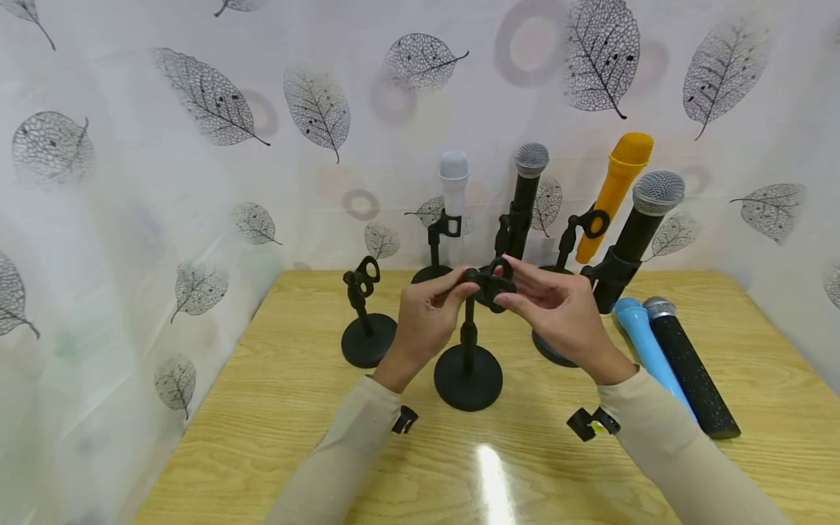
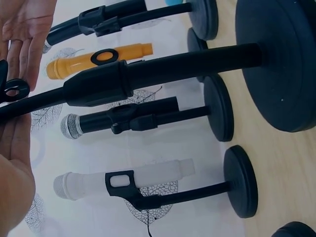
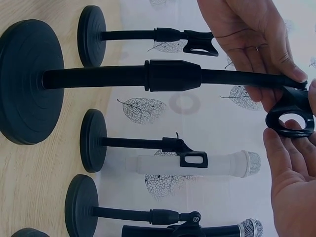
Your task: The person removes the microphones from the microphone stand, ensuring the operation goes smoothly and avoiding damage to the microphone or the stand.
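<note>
black stand; clip between left hand and right hand; both pinching

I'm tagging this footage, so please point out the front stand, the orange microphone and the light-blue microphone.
Front stand [image 3: 173,75]: right wrist view, on its thick collar.
Orange microphone [image 1: 613,189]: head view, on its handle.
Light-blue microphone [image 1: 652,354]: head view, on its body.
</note>
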Tool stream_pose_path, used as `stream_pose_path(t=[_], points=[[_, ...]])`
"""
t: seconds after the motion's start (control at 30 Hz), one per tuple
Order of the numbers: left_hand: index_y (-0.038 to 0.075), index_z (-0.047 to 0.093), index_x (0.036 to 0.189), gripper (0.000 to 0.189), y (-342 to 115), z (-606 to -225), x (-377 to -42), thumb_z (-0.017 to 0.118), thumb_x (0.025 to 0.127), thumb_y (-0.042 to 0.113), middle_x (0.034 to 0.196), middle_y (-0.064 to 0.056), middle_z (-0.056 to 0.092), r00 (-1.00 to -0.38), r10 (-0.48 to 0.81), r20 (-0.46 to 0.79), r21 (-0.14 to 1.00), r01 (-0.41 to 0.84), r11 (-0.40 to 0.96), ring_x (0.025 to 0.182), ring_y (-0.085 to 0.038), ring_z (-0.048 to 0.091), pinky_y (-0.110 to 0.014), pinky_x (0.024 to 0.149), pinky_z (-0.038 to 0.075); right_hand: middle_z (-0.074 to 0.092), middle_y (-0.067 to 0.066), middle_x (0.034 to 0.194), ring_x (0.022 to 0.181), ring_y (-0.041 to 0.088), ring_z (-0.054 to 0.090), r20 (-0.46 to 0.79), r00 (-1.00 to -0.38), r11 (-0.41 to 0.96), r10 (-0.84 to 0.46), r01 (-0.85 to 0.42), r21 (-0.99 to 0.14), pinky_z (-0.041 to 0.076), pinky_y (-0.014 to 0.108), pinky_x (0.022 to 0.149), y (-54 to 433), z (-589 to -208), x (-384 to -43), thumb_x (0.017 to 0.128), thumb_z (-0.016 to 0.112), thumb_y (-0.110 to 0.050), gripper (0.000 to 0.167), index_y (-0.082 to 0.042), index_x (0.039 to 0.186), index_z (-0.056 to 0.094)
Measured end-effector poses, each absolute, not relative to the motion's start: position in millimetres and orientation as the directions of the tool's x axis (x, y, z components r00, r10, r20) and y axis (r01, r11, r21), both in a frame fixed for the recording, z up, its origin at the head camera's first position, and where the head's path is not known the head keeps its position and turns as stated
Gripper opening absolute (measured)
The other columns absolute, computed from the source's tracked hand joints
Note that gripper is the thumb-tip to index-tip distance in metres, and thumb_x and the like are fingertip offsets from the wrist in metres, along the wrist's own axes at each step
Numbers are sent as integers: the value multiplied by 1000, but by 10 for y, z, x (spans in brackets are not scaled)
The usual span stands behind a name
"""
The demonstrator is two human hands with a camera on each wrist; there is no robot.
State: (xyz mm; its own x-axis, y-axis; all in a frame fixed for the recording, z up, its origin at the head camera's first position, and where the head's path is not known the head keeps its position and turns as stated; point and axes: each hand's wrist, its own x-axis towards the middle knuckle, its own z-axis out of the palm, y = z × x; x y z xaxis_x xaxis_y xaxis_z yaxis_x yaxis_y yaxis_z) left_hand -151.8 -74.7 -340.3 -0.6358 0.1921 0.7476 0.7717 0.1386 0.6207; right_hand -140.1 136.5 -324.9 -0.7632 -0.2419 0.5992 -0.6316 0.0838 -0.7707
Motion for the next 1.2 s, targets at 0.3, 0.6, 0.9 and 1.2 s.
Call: stream_pose_path(t=[0.3,0.6,0.9,1.2], points=[[-9,68,123,31,-763,-3423,-1537,70,93,-1,109,-20,73,-616,196,763,596,788,154,88,-23,75,-29,75,61,68,23,122,108,13,70,603,-762,89,-238,-635,-767,58,29,82,1344,-3265,-1400,83,74,17,56,-1,136,63],[-10,68,122,30,-780,-3431,-1534,70,93,0,106,-21,74,-614,202,763,590,789,173,87,-24,75,-28,74,61,68,21,122,109,11,69,599,-765,114,-238,-634,-765,57,28,83,1333,-3280,-1398,83,75,15,57,-1,136,62],[-2,69,126,32,-847,-3327,-1510,70,95,6,112,-14,74,-683,223,696,657,730,189,92,-17,74,-28,79,60,65,16,131,113,16,68,539,-771,92,-340,-597,-797,55,27,91,1333,-3094,-1483,93,71,4,50,-4,141,59],[-5,73,116,23,-799,-3315,-1558,71,93,-1,110,-15,75,-660,188,727,660,747,71,91,-19,75,-33,76,61,70,18,120,103,19,72,584,-733,-7,-348,-621,-784,59,28,82,1316,-3118,-1519,92,69,8,40,-1,131,66]])
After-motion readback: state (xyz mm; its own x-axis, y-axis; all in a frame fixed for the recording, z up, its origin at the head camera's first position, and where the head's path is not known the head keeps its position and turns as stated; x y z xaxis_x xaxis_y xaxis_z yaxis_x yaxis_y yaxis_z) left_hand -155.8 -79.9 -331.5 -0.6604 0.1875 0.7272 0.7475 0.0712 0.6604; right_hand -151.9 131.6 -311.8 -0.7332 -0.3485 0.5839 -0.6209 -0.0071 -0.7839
